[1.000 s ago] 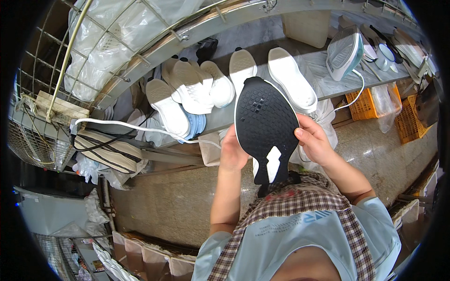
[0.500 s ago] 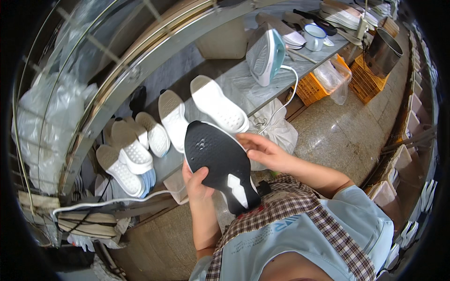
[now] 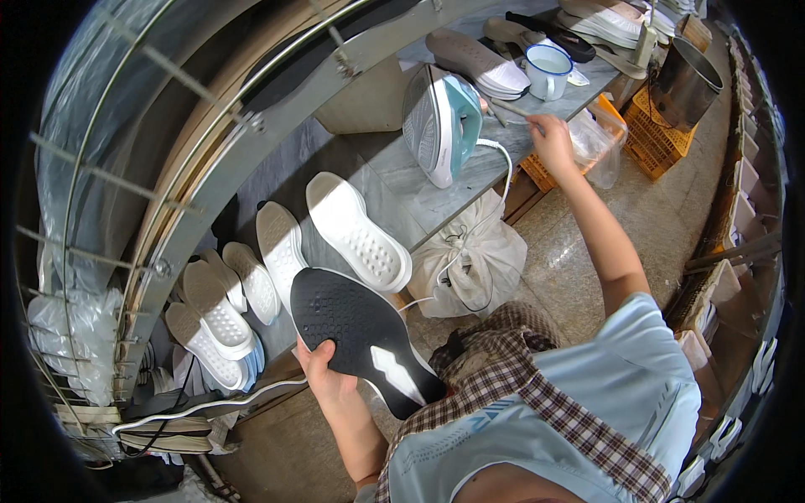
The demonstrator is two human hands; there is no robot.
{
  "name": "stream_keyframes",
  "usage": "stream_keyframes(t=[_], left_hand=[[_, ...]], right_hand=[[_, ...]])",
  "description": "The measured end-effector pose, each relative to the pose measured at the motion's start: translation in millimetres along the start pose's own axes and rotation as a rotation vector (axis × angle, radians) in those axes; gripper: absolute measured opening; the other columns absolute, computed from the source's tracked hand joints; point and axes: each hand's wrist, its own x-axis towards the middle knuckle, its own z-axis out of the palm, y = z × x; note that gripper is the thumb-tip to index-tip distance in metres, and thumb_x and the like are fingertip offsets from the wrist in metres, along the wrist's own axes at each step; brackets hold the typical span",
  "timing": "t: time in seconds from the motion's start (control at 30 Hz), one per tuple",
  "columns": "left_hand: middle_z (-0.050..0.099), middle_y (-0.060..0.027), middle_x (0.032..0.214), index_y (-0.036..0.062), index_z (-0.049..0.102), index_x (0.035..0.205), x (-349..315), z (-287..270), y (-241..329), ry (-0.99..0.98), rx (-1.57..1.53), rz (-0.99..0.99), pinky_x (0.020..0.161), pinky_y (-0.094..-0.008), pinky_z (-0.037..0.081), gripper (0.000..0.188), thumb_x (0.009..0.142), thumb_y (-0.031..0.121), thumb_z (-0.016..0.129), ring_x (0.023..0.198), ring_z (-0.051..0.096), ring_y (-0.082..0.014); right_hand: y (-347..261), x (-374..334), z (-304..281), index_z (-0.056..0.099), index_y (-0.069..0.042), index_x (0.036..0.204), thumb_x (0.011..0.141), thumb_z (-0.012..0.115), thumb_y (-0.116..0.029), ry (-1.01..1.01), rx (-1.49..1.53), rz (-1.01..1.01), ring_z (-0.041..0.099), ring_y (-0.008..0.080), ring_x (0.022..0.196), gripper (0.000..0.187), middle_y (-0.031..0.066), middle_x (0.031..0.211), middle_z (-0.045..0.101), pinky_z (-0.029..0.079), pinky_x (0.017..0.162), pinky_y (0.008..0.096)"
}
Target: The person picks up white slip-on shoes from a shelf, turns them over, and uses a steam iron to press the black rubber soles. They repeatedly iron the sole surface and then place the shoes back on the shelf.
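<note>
My left hand [image 3: 329, 373] grips a shoe sole [image 3: 348, 323], its thumb on the black textured underside with a white inset near the narrow end. The sole is tilted, with that end against my checked apron. Stretched out to the far right, my right hand [image 3: 553, 144] has its fingers closed on the near end of a thin pale stick [image 3: 510, 107] at the bench edge. A white enamel mug [image 3: 547, 74] with a blue rim stands just beyond the stick. Left of it, a teal and white iron [image 3: 444, 126] stands on its heel.
Several white soles [image 3: 356, 230] lie along the grey bench [image 3: 381, 168], the nearest ones beside the held sole. The iron's white cord [image 3: 507, 163] hangs over the edge by a tied white sack [image 3: 470, 251]. Orange crates [image 3: 658, 142] and a metal bucket [image 3: 688, 84] stand right. A wire rack [image 3: 101, 184] rises left.
My right hand has left the sole and reached far right to the thin stick. The left hand, still holding the sole, has shifted slightly left and down in view.
</note>
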Motion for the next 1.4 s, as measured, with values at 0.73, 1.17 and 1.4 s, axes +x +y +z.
stream_keyframes(t=[0.73, 1.17, 1.4], left_hand=[[0.056, -0.0198, 0.118, -0.0067, 0.040, 0.129, 20.6, 51.5, -29.2, 0.094, -0.044, -0.012, 0.093, -0.0427, 0.046, 0.060, 0.071, -0.001, 0.055, 0.109, 0.056, -0.0323], [0.061, -0.0145, 0.111, -0.0044, 0.045, 0.123, 5.5, 43.7, -19.2, 0.043, -0.061, 0.048, 0.087, -0.0348, 0.050, 0.054, 0.071, -0.006, 0.059, 0.099, 0.062, -0.0228], [0.060, -0.0136, 0.110, -0.0043, 0.044, 0.124, -3.4, 36.3, -11.0, 0.068, -0.020, 0.111, 0.087, -0.0343, 0.049, 0.054, 0.072, -0.006, 0.060, 0.098, 0.061, -0.0213]], right_hand=[[12.4, 20.8, -4.3, 0.053, -0.003, 0.103, 0.086, 0.063, -0.014, -0.327, 0.559, 0.266, 0.048, 0.0112, 0.074, 0.022, 0.0022, 0.082, 0.051, 0.040, 0.065, 0.0264], [-51.6, 27.9, 63.7, 0.057, -0.004, 0.107, 0.079, 0.068, -0.004, -0.611, 1.134, 0.525, 0.057, 0.0116, 0.088, 0.030, 0.0004, 0.097, 0.062, 0.043, 0.082, 0.0252], [-55.5, 24.6, 74.9, 0.057, -0.002, 0.110, 0.079, 0.069, -0.003, -0.488, 1.161, 0.308, 0.056, 0.0096, 0.088, 0.034, 0.0014, 0.098, 0.062, 0.043, 0.081, 0.0246]])
